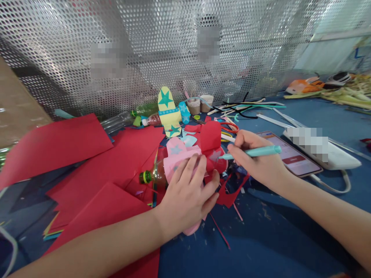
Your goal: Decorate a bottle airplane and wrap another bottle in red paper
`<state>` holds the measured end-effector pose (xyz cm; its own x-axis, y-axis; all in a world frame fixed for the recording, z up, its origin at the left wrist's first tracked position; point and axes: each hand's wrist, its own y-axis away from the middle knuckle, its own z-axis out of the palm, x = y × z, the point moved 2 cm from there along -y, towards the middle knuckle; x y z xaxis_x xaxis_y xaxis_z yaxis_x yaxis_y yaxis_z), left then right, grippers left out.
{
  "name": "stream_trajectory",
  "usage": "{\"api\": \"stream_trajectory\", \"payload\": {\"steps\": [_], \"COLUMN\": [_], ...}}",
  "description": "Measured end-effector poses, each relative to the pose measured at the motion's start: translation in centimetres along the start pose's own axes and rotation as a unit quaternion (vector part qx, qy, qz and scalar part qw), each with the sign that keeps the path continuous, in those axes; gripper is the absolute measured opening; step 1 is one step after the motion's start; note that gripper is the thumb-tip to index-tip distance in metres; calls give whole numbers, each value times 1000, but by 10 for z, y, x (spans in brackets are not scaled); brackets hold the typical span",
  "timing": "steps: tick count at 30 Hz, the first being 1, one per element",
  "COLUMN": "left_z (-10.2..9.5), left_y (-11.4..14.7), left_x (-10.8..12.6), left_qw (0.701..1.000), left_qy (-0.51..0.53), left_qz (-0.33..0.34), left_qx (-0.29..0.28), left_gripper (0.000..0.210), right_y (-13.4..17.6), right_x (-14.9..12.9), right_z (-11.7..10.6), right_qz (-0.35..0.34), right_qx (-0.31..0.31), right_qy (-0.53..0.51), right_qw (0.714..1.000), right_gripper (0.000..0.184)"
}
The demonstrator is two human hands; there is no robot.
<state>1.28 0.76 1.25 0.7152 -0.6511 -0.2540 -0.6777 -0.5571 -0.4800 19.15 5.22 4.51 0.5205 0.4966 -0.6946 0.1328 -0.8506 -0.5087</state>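
A green plastic bottle (158,172) lies on its side, its neck pointing left. Pink paper (176,150) with a pale blue star is wrapped round its body. My left hand (187,189) lies over the wrapped bottle, fingers curved across it, and holds it down. In my right hand (256,158) is a light blue marker (255,151), pinched between thumb and fingers. Its tip touches or nearly touches a greyish star (215,155) at the bottle's right end. Beside that star a red paper flap (211,136) stands up.
Red paper sheets (107,162) cover the left side. Behind the bottle stand a yellow paper shape with green stars (169,110) and small cups (206,103). Scissors (230,127), a phone (292,154) and a white device with a cable (333,150) are at right. Perforated metal (162,50) rises behind.
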Motion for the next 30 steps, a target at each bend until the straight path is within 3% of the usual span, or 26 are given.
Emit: {"api": "stream_trajectory", "payload": {"steps": [12, 18, 23, 27, 30], "left_z": [-1, -8, -23, -20, -14], "left_y": [0, -6, -18, -22, -24], "left_x": [0, -7, -24, -42, -52], "left_qw": [1000, 1000, 994, 980, 975], "left_qy": [-5, 6, 108, 200, 221], "left_qz": [4, 1, 16, 12, 18], "left_qx": [10, 14, 24, 11, 7], "left_gripper": [37, 47, 23, 21, 24], "right_y": [0, -1, -1, 3, 5], "right_x": [0, -5, -10, -10, -7], "right_z": [0, -5, -4, 2, 5], "right_qz": [10, 56, 52, 54, 59], "right_qx": [2, 36, -27, -74, -71], "right_qy": [-20, -148, -169, -157, -132], "right_qw": [1000, 987, 984, 983, 987], "right_gripper": [28, 32, 36, 36, 22]}}
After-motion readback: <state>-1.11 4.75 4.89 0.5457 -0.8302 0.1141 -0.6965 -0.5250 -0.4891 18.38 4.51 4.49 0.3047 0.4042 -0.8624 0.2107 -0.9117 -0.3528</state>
